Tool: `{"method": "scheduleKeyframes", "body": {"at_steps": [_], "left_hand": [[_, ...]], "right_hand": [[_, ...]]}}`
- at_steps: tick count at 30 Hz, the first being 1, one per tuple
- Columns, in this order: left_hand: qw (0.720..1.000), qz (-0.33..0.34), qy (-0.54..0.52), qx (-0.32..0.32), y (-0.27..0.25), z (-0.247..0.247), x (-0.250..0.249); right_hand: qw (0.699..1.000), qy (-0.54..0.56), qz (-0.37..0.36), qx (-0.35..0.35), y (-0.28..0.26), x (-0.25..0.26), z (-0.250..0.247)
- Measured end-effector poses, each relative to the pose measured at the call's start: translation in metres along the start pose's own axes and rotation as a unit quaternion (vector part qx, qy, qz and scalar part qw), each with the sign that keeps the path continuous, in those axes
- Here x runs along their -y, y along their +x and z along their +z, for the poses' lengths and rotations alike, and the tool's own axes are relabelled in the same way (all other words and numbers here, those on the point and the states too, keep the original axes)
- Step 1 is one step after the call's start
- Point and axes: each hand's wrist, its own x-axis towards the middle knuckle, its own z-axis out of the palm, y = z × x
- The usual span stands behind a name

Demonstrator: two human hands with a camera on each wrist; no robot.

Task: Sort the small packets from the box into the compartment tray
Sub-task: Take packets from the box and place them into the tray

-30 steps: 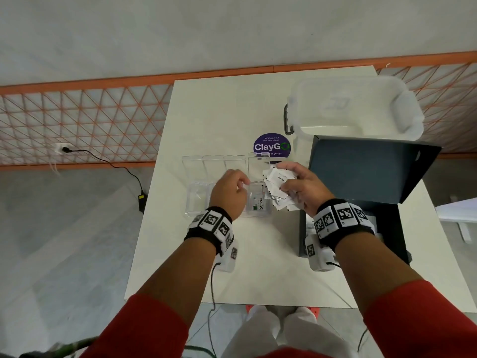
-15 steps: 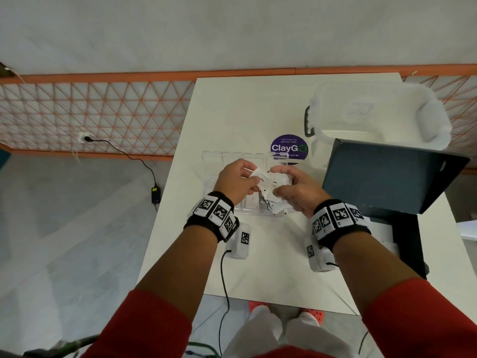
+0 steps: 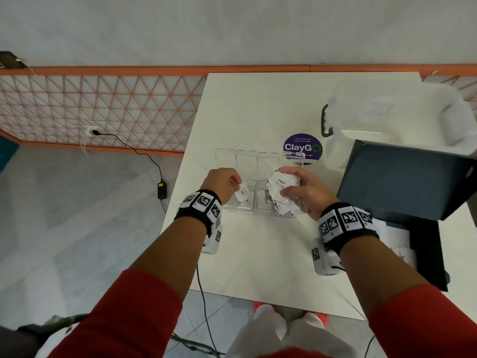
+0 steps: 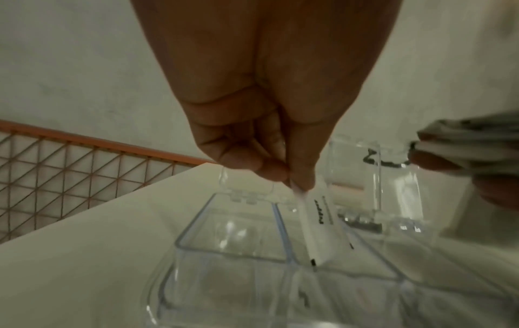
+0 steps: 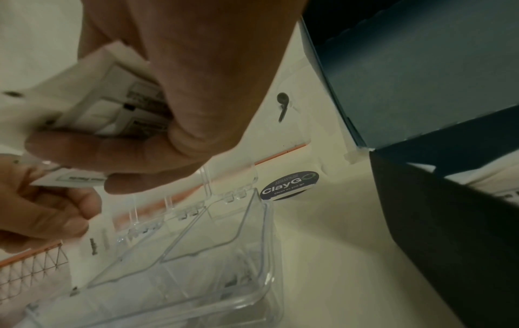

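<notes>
A clear compartment tray (image 3: 233, 208) with its lid standing open lies on the white table (image 3: 258, 254). My left hand (image 3: 227, 183) pinches one white packet (image 3: 244, 195) by its top edge; the packet hangs down into a near compartment (image 4: 320, 233). My right hand (image 3: 299, 189) grips a bunch of white packets (image 3: 280, 186) just above the tray's right end. In the right wrist view the bunch (image 5: 112, 106) is fanned under my fingers. The dark box (image 3: 428, 254) stands open at the right with more white packets (image 3: 402, 244) inside.
The box's raised lid (image 3: 407, 177) stands just right of my right hand. A translucent plastic tub (image 3: 397, 112) sits at the back right. A round purple ClayGo sticker (image 3: 302, 148) is behind the tray. The table edge runs close on the left.
My left hand took one packet from the bunch and carried it left and down into a tray compartment. The two hands have drawn apart.
</notes>
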Motion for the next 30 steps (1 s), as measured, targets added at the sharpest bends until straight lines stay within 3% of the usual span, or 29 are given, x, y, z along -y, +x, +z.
{"method": "scheduleKeyframes", "body": {"at_steps": [6, 10, 15, 18, 24, 30], "left_hand": [[0.985, 0.026, 0.130, 0.111, 0.009, 0.017, -0.007], [0.983, 0.035, 0.145, 0.103, 0.010, 0.024, -0.003], [0.996, 0.082, 0.021, -0.010, 0.007, 0.020, -0.004], [0.991, 0.116, -0.055, -0.043, 0.002, 0.018, -0.015], [0.979, 0.192, -0.071, 0.013, -0.003, 0.008, -0.046], [0.986, 0.119, -0.109, 0.049, -0.003, -0.002, -0.058]], "right_hand": [[1.000, -0.010, 0.002, -0.005, 0.002, 0.000, 0.002], [1.000, -0.018, 0.004, -0.010, 0.002, 0.001, -0.001], [1.000, -0.018, 0.007, -0.012, 0.005, 0.001, -0.005], [1.000, -0.025, 0.006, -0.007, 0.005, 0.001, -0.003], [0.994, -0.105, 0.012, 0.020, 0.004, 0.001, -0.001], [0.990, -0.136, 0.015, 0.020, 0.004, 0.002, 0.002]]}}
